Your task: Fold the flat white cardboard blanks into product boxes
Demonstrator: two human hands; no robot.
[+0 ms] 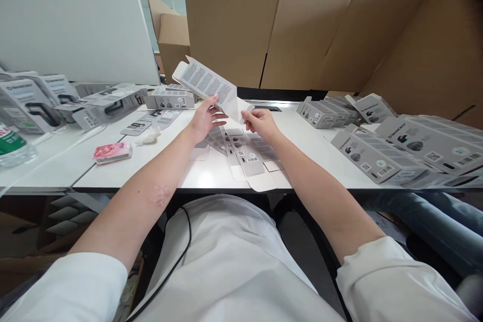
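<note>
"What's closest?"

"The white shirt (pixel 226 251), at the bottom, below the near edge of the surface. Beyond that the biggest thing is the brown cardboard (pixel 234 20), standing like a wall behind the work."

"And the surface itself?"

"White (pixel 302 151), with grey boxes (pixel 370 158) grouped on the right, well apart from the hands. Flat cartons (pixel 245 151) lie overlapped in the middle, just below the work."

"Where's the carton being handled?"

"The held carton (pixel 207 80) is in the air above those flat ones, tilted, its left end higher and its flaps there standing loose."

"How do the hands have it?"

"The left grip (pixel 206 119) is loose, fingers partly spread, thumb side against the printed panel; I can't tell how firmly it closes. The right grip (pixel 262 123) is pinched, thumb against fingers, on the white end flap (pixel 237 108)."

"What would do this step well?"

"It looks like working that end into shape. I'd have the left steady the body without squashing the panel, so the walls stay square. Then let the right bend the flap along its crease, never across it."

"Any risk?"

"Pinching too hard could dent the thin card, and a skewed body would probably make the flap catch at its edge."
</note>
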